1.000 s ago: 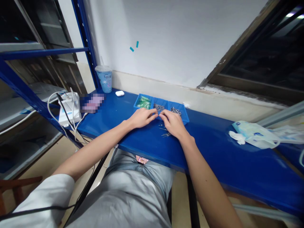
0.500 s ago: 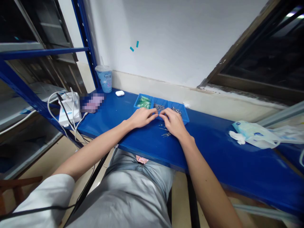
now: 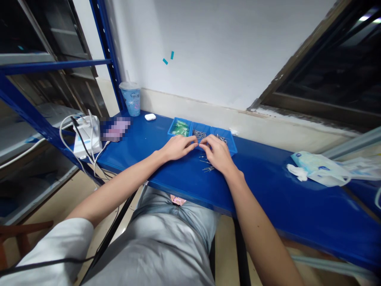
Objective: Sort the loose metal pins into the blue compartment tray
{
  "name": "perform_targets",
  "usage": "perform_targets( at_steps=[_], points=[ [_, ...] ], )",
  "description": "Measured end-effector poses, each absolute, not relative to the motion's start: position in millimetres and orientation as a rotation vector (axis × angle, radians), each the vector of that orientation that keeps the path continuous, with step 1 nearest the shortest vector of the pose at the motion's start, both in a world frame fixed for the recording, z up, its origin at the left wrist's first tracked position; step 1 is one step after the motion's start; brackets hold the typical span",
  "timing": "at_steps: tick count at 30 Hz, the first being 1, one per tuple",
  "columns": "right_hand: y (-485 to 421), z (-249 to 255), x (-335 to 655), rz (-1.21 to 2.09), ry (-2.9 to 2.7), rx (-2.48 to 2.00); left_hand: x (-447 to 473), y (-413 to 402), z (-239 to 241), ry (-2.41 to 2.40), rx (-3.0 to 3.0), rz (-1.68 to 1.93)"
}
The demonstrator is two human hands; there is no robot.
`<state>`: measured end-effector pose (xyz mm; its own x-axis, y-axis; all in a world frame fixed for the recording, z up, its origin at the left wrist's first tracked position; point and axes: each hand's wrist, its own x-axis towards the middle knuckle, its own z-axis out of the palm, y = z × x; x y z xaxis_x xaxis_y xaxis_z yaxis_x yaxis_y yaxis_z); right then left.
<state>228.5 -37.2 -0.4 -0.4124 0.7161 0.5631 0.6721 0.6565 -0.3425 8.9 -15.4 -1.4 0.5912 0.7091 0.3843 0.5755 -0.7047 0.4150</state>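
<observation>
My left hand (image 3: 179, 147) and my right hand (image 3: 218, 152) meet fingertip to fingertip over the blue table (image 3: 178, 174). Both are closed in a pinch on something small and thin between them, too tiny to name. Just behind them stands a blue three-part tray (image 3: 233, 147). Its left section holds green pieces (image 3: 180, 129); the middle holds small metal parts (image 3: 199, 135), and more metal parts (image 3: 222, 139) lie in the right one, partly covered by my right hand. Several thin metal pins (image 3: 208, 169) lie on the table beneath my right hand.
A blue cup with a lid (image 3: 131, 99) and a white earbud case (image 3: 150, 116) stand at the back left. Left of them are a blurred-out phone (image 3: 117, 129) and a white power strip (image 3: 87, 137) with cables. Plastic packaging (image 3: 320, 169) lies at the right.
</observation>
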Motion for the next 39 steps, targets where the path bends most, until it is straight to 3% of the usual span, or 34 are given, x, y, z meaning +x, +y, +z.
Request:
perform_targets(
  at_steps=[39],
  points=[
    [-38.2,2.7,227.7,0.064,-2.08,-1.127,7.9,-12.2,-2.0,0.984,2.558,0.884]
  ],
)
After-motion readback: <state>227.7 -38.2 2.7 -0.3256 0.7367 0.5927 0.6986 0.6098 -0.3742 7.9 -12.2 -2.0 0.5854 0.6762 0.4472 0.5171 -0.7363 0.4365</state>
